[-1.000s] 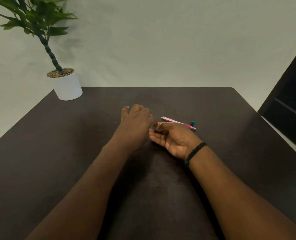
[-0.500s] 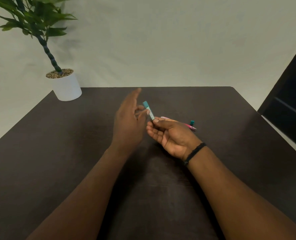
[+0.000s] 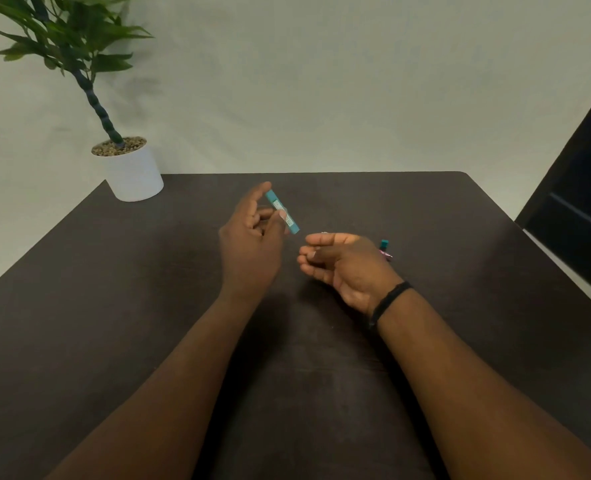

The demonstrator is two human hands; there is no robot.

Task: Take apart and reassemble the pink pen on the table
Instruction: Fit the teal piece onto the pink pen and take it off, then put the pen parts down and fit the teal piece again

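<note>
Above my dark desk (image 3: pixel 148 289), left hand (image 3: pixel 249 244) grip pinching teal pen piece (image 3: pixel 283 211), right hand (image 3: pixel 346 261) grip loosely curled, empty, pink pen (image 3: pixel 387 253) mostly hidden behind it.

One head-worn camera looks forward and down. It sits close above the dark brown wooden table (image 3: pixel 114 306). Its wide view reaches the pale back wall (image 3: pixel 321 81).

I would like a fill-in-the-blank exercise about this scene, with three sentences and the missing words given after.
1. The teal pen piece is pinched in the ____ hand.
2. The black wristband is worn on the ____ wrist.
3. The white plant pot stands at the far ____ corner of the table.

Missing words: left; right; left
</note>
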